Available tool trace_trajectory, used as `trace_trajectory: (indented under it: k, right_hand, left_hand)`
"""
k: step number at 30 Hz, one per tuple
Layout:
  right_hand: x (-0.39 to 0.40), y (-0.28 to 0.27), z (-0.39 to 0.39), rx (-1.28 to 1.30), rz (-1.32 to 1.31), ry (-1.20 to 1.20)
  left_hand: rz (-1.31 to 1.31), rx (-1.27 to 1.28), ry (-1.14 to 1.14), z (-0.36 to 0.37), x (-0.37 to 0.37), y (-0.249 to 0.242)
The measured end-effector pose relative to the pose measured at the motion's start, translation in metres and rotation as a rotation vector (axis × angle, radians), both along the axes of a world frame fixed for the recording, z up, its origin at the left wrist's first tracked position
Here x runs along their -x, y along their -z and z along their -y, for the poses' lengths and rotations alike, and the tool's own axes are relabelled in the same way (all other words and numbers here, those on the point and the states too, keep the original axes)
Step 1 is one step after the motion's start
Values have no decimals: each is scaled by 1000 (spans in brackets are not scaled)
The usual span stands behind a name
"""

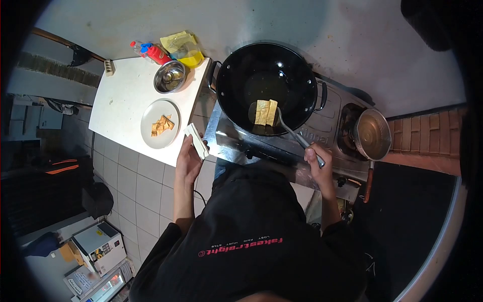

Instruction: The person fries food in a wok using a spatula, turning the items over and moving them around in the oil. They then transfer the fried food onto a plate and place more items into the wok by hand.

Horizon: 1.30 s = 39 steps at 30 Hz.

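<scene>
- Spill risk: the two yellow pieces [265, 112], at the wok's [239, 70] near side, could slide off the turner [288, 128] if tilted, splashing apparent oil.
- Right hand [321, 163]: fingers curled around the turner handle.
- Left hand [188, 162]: fingers pinching a white object [196, 142] beside the table's [118, 108] right edge; a loose pinch could drop it.
- Obstruction: the saucepan [373, 133] handle overhangs the stove's [282, 151] front edge; snagging could tip it.

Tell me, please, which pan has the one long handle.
The smaller pan on the right, with its reddish-brown handle; the black wok has two loops.
</scene>
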State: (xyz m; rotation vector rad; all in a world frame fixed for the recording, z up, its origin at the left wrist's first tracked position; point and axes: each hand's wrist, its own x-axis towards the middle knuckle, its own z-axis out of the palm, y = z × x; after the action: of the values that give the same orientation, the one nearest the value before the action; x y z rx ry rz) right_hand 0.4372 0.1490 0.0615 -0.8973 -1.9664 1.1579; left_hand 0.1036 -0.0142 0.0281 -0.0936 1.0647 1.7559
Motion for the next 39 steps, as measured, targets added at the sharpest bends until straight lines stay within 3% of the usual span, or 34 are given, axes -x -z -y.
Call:
trace_trajectory:
  k: [11,28,39]
  right_hand:
    - [10,6,10,38,-39,33]
    - [-6,-18,-16,-28,126,-45]
    - [-4,-14,-9,12,56,-25]
  left_hand:
    - [-8,-6,11,3,1,1]
    - [-6,-36,16,2,-1,-4]
    - [-4,-21,36,1,-1,-2]
